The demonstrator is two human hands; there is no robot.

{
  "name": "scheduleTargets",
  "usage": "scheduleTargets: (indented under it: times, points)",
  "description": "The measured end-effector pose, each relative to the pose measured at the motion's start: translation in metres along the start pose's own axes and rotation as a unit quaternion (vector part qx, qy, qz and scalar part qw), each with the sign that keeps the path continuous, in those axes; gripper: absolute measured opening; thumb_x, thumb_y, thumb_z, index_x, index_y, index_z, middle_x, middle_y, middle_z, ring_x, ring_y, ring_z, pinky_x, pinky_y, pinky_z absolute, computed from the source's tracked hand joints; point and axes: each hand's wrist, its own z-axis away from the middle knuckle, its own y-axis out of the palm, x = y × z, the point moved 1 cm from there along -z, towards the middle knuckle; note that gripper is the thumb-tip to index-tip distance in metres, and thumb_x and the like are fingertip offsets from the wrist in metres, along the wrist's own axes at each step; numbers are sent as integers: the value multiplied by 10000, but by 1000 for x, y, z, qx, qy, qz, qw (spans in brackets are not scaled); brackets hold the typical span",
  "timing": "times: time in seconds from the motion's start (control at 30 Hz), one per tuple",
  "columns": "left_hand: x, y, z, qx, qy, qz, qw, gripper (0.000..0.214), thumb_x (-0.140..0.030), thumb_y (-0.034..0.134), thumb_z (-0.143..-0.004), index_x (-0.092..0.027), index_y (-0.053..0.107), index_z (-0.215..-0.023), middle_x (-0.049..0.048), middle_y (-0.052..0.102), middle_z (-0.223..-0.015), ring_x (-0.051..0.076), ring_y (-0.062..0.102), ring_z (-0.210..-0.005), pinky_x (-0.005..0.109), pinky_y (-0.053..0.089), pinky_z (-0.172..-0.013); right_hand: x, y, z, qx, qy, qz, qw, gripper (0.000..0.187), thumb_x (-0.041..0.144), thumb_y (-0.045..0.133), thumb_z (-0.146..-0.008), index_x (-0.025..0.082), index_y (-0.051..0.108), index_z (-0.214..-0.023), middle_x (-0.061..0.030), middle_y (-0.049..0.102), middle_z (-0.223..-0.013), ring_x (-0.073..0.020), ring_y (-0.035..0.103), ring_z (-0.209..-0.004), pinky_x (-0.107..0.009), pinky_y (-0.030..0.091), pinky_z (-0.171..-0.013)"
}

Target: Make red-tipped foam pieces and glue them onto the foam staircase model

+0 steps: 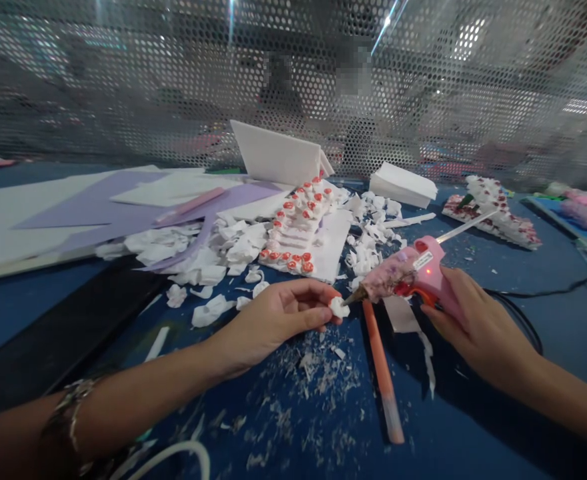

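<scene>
My left hand (278,317) pinches a small white foam bit (338,307) between thumb and fingers. My right hand (473,327) grips a pink hot glue gun (413,273), whose nozzle touches the foam bit; a clear glue stick (466,225) pokes out of its back. Behind them lies a white stepped foam piece (303,230) studded with red-and-white dots. An orange pen (382,373) rests on the blue table (548,300) below the gun.
White foam scraps (223,250) and crumbs litter the table. Lilac and white sheets (98,207) lie at left, a black board (63,327) nearer. White foam blocks (402,185) and another decorated piece (493,213) sit at right. A perforated metal screen (293,80) stands behind, with people beyond it.
</scene>
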Motion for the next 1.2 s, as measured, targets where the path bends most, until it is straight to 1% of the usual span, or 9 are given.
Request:
scheduleTargets:
  times: [0.13, 0.23, 0.37, 0.53, 0.73, 0.83, 0.97, 1.07, 1.2]
  points:
    - [0, 0, 0, 1, 1, 5, 1000, 199, -279, 679, -722, -177, 601, -875, -16, 636, -730, 86, 587, -684, 200, 448, -650, 0, 1, 2, -11, -8, 10, 1000, 486, 446, 309, -888, 57, 413, -1161, -211, 564, -1022, -292, 572, -929, -411, 498, -697]
    - [0, 0, 0, 0, 3, 12, 1000, 190, -274, 680, -721, -179, 605, -868, -12, 639, -729, 90, 587, -686, 194, 446, -645, -1, 1, 3, -21, -17, 17, 1000, 478, 435, 309, -893, 46, 428, -1143, -205, 574, -991, -287, 581, -917, -389, 506, -675]
    - [1, 1, -1, -4, 4, 32, 999, 172, -256, 694, -708, -183, 612, -840, -23, 635, -749, 80, 596, -706, 176, 446, -685, -2, 2, 2, -39, -22, 20, 999, 475, 450, 310, -890, 55, 447, -1115, -191, 581, -961, -276, 587, -905, -361, 509, -657]
    - [2, 2, 0, -4, 16, 42, 999, 135, -233, 688, -715, -197, 620, -825, -42, 625, -741, 57, 585, -717, 143, 426, -698, -3, 3, 2, -47, -21, 32, 998, 475, 461, 318, -884, 68, 443, -1121, -181, 575, -986, -274, 579, -915, -369, 505, -688]
    - [2, 4, 0, -46, 25, 33, 998, 159, -220, 698, -696, -184, 618, -829, -35, 607, -735, 58, 545, -695, 144, 414, -659, -4, 3, 2, -69, -31, 51, 996, 471, 454, 327, -882, 62, 444, -1116, -178, 568, -986, -260, 591, -864, -343, 506, -625]
    - [0, 4, 0, -52, 23, 43, 997, 162, -229, 703, -695, -181, 617, -824, -37, 597, -737, 52, 544, -692, 138, 416, -657, -6, 4, 2, -72, -31, 67, 995, 478, 462, 328, -880, 64, 440, -1121, -174, 567, -992, -262, 595, -856, -337, 505, -608]
    - [-1, 5, 0, -57, 17, 55, 997, 165, -235, 709, -693, -181, 616, -818, -35, 599, -746, 46, 546, -685, 128, 418, -644, -7, 2, 1, -72, -19, 76, 994, 490, 487, 328, -873, 86, 428, -1136, -162, 562, -1009, -261, 588, -883, -328, 502, -629]
    - [-1, 5, 1, -64, 21, 54, 996, 175, -234, 714, -687, -187, 621, -826, -37, 599, -738, 40, 541, -667, 121, 420, -633, -14, 0, -1, -58, 4, 77, 995, 507, 507, 340, -862, 97, 420, -1148, -156, 554, -1032, -256, 581, -912, -322, 497, -671]
    - [-2, 6, 3, -65, 38, 41, 996, 173, -253, 714, -682, -184, 623, -813, -34, 590, -705, 47, 526, -633, 129, 422, -609, -41, -3, -6, -44, 78, 92, 992, 528, 541, 357, -837, 116, 414, -1145, -149, 549, -1083, -287, 554, -990, -352, 472, -745]
